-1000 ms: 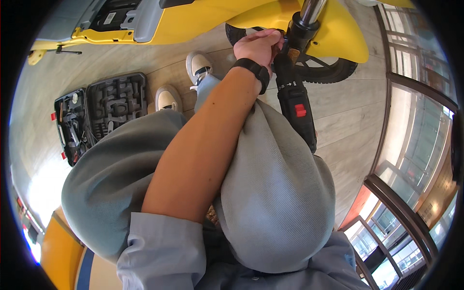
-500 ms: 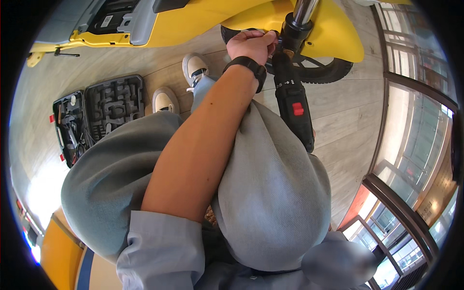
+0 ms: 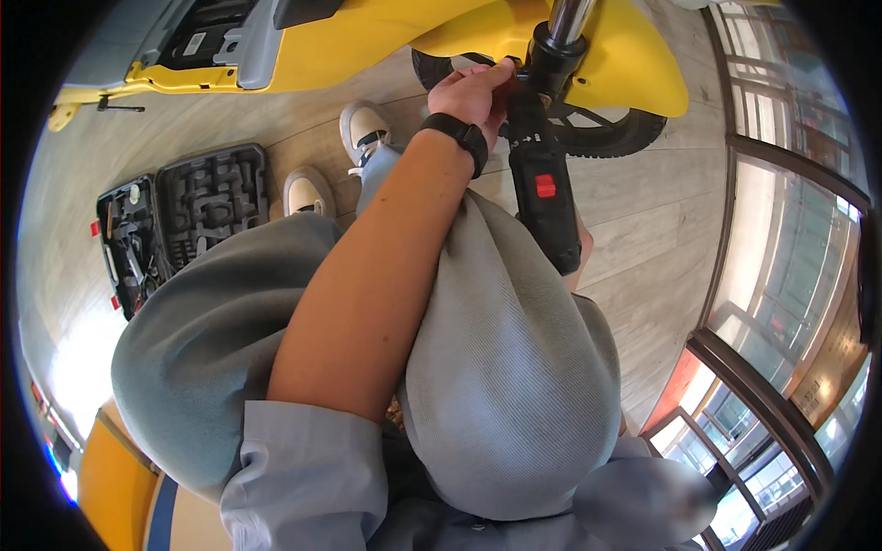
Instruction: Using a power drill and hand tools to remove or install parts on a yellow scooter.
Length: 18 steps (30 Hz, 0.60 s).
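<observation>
My left hand (image 3: pixel 469 96), with a black watch on its wrist, reaches to the front wheel of a yellow two-wheeler. Its thumb and fingers are pinched together beside the black fork leg (image 3: pixel 557 50); what lies between them is hidden. Pressed close to the same spot is the nose of a black power drill (image 3: pixel 544 197) with a red switch on top. My right hand (image 3: pixel 584 250) supports the drill from below and shows only as a sliver past its rear end. Behind the fork sits the black tyre (image 3: pixel 634 136) under a yellow mudguard (image 3: pixel 638 64).
An open black tool case (image 3: pixel 213 197) with moulded slots and some tools lies on the wood floor at left. Another person's beige shoes (image 3: pixel 308 191) stand beside it. The yellow body (image 3: pixel 340 50) spans the top. Glass panels in dark frames (image 3: pixel 730 230) border the right.
The drill has shifted slightly left and its rear end has moved up in the view, so more of my right hand shows. My left hand stays pinched at the wheel.
</observation>
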### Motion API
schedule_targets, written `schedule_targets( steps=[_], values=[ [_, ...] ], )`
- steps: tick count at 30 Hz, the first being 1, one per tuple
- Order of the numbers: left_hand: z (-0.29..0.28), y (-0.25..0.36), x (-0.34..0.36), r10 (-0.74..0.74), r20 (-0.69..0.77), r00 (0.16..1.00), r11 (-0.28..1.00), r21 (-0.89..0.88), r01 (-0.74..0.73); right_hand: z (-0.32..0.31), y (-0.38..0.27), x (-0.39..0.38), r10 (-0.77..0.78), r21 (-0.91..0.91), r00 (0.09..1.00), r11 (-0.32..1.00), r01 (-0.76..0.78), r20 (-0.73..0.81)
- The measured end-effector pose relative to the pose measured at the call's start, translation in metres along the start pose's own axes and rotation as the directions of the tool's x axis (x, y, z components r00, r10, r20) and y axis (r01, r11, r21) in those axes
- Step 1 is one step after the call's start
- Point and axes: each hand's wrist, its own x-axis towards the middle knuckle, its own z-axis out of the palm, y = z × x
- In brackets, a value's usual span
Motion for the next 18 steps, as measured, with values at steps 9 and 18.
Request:
schedule_targets(
  steps=[9,18],
  values=[
    [0.009,0.003,-0.011,-0.085,0.065,0.994,0.996,0.019,0.084,0.001,-0.012,0.0,0.022,0.075,0.999,0.997,-0.02,-0.033],
    [0.003,0.009,-0.01,-0.061,0.087,0.994,0.993,0.101,0.052,0.01,-0.012,0.002,0.037,0.039,0.999,0.999,-0.035,-0.039]
  ],
)
